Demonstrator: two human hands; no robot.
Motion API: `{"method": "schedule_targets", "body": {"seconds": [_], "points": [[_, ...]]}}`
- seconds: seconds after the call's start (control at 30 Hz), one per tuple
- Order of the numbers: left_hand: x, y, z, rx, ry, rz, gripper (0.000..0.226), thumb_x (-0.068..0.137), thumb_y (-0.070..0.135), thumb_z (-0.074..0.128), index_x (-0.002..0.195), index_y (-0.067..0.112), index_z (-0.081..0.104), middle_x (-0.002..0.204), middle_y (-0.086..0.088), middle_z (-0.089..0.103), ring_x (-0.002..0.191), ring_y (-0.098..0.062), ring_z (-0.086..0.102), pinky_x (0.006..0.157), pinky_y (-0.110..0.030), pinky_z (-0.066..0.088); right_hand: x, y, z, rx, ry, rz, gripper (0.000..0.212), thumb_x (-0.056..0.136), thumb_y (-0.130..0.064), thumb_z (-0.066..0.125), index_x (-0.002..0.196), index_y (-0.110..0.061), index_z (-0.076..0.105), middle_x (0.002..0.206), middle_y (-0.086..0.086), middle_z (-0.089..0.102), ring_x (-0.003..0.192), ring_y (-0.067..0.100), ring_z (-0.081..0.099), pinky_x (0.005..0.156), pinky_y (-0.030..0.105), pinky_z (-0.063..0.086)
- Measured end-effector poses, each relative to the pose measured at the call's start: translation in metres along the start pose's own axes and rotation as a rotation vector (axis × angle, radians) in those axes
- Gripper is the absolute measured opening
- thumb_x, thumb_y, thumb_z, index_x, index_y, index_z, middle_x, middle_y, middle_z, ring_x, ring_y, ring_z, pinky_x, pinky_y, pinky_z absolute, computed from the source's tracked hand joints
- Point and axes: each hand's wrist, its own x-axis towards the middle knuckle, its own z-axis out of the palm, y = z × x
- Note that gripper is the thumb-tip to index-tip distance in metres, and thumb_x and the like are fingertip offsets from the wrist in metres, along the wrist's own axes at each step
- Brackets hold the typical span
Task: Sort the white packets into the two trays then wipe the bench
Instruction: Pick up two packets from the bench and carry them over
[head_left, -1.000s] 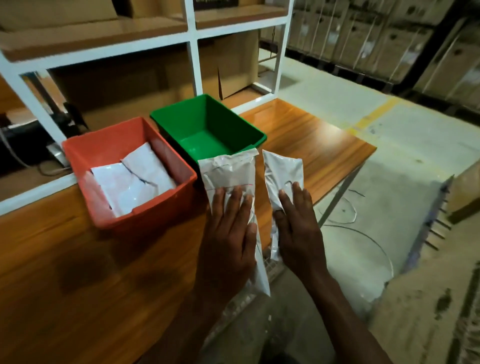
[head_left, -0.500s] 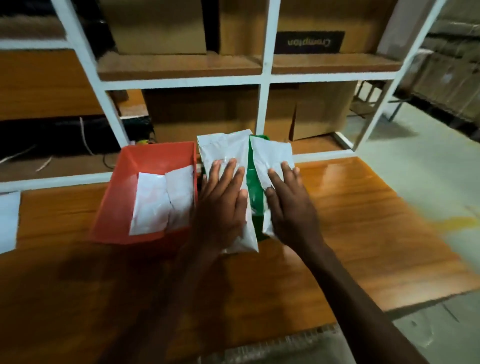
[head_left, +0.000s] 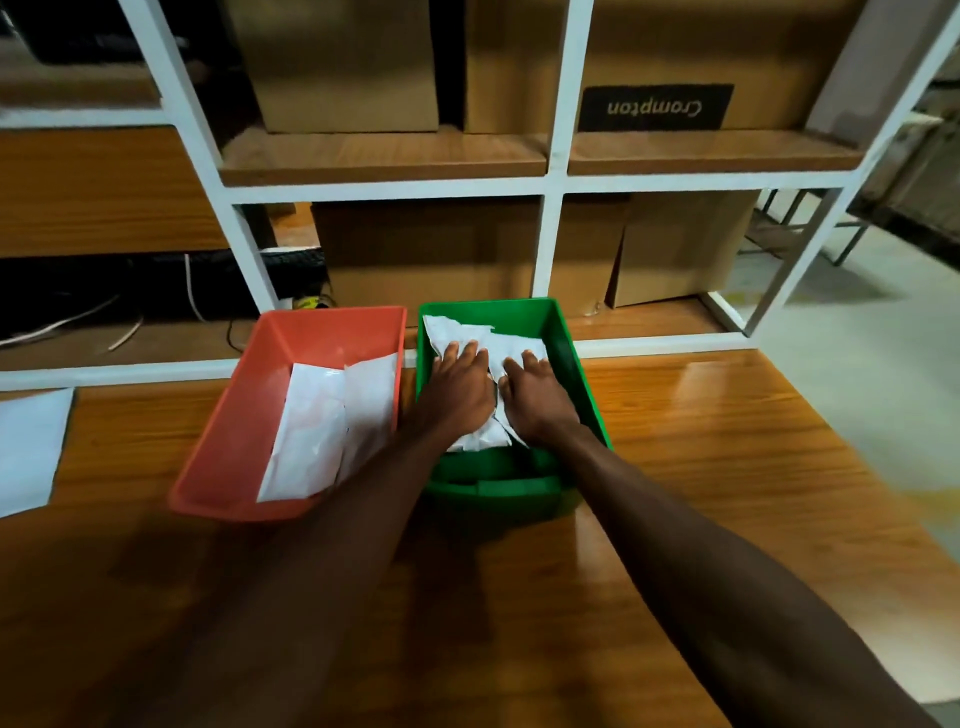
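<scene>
Both hands lie flat, fingers straight, inside the green tray (head_left: 582, 384). The left hand (head_left: 460, 392) and right hand (head_left: 535, 400) press on crinkled white packets (head_left: 470, 332), hiding their middles, so how many lie there is unclear. Left of the left hand, the orange tray (head_left: 249, 395) holds two smooth flat packets (head_left: 322, 421); the forearm covers their near corner. Far left, another white packet (head_left: 31, 447) is cut off on the glossy wooden bench (head_left: 727, 467).
</scene>
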Motion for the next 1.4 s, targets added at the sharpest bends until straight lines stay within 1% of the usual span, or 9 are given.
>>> {"method": "schedule_targets", "body": {"seconds": [0.1,0.23,0.37,0.63,0.73,0.93,1.1,1.23,1.4], "points": [[0.018,0.002,0.022,0.07,-0.125,-0.029,0.057,0.101,0.031,0.038,0.153,0.009,0.024,0.163,-0.009,0.016,0.15,-0.034,0.011,0.12,-0.052,0.015,0.015,0.012,0.013,-0.017,-0.079,0.051,0.04,0.105,-0.03,0.034,0.139,-0.012,0.045,0.154,0.024,0.032,0.138,0.045,0.032,0.112,0.05,0.034],[0.031,-0.007,0.047,0.082,-0.266,-0.069,0.064,0.103,0.042,0.031,0.158,0.019,0.006,0.166,-0.001,-0.001,0.152,-0.029,-0.005,0.12,-0.056,-0.001,0.032,0.024,0.026,-0.029,-0.205,0.09,0.052,0.106,-0.03,0.03,0.153,-0.006,0.029,0.16,0.028,0.016,0.148,0.047,0.015,0.121,0.051,0.017],[0.036,-0.013,0.059,0.136,-0.393,-0.112,0.071,0.101,0.048,0.032,0.158,0.02,-0.001,0.166,-0.002,-0.008,0.152,-0.03,-0.008,0.119,-0.054,-0.006,0.041,0.037,0.054,-0.059,-0.333,0.133,0.067,0.097,-0.042,0.022,0.156,-0.01,0.02,0.162,0.031,0.0,0.148,0.054,0.002,0.12,0.06,0.013],[0.035,-0.011,0.049,0.129,-0.433,-0.117,0.07,0.101,0.047,0.036,0.158,0.023,0.003,0.166,0.0,-0.008,0.151,-0.032,-0.007,0.12,-0.053,-0.003,0.04,0.023,0.033,-0.094,-0.409,0.123,0.073,0.102,-0.044,0.045,0.159,-0.014,0.01,0.161,0.031,-0.001,0.15,0.047,0.006,0.12,0.051,0.015],[0.031,-0.006,0.028,0.045,-0.365,-0.086,0.068,0.101,0.037,0.04,0.158,0.02,0.006,0.166,-0.002,-0.003,0.152,-0.031,-0.001,0.121,-0.051,0.004,0.033,0.014,0.01,-0.026,-0.388,0.121,0.073,0.103,-0.041,0.046,0.16,-0.013,0.01,0.163,0.029,-0.004,0.153,0.04,0.0,0.122,0.043,0.011],[-0.013,0.005,-0.029,-0.053,-0.027,0.03,0.06,0.104,0.038,0.035,0.156,0.013,0.02,0.16,-0.009,0.029,0.148,-0.028,0.025,0.12,-0.045,0.015,-0.025,-0.005,-0.032,0.117,-0.014,-0.025,0.05,0.102,-0.026,0.051,0.149,-0.009,0.045,0.158,0.023,0.032,0.145,0.036,0.034,0.113,0.037,0.031],[-0.097,0.004,-0.048,-0.185,0.345,0.093,0.056,0.097,0.043,0.04,0.138,0.008,0.052,0.14,-0.012,0.057,0.133,-0.03,0.049,0.113,-0.043,0.033,-0.089,-0.019,-0.037,0.187,0.351,-0.2,0.04,0.097,-0.027,0.061,0.132,-0.007,0.061,0.134,0.014,0.063,0.123,0.031,0.059,0.1,0.036,0.046],[-0.172,0.0,-0.046,-0.189,0.426,0.003,0.055,0.097,0.046,0.042,0.139,0.012,0.051,0.141,-0.01,0.055,0.135,-0.027,0.046,0.117,-0.042,0.028,-0.143,-0.041,-0.036,0.261,0.464,-0.311,0.042,0.096,-0.032,0.059,0.129,-0.005,0.062,0.13,0.013,0.066,0.122,0.027,0.06,0.1,0.039,0.05],[-0.267,-0.005,-0.034,-0.097,0.526,-0.052,0.051,0.098,0.038,0.052,0.139,0.007,0.053,0.144,-0.011,0.052,0.139,-0.026,0.043,0.112,-0.049,0.034,-0.198,-0.061,-0.015,0.301,0.484,-0.49,0.041,0.097,-0.033,0.06,0.126,-0.006,0.064,0.129,0.013,0.065,0.122,0.028,0.06,0.101,0.04,0.051]]}}
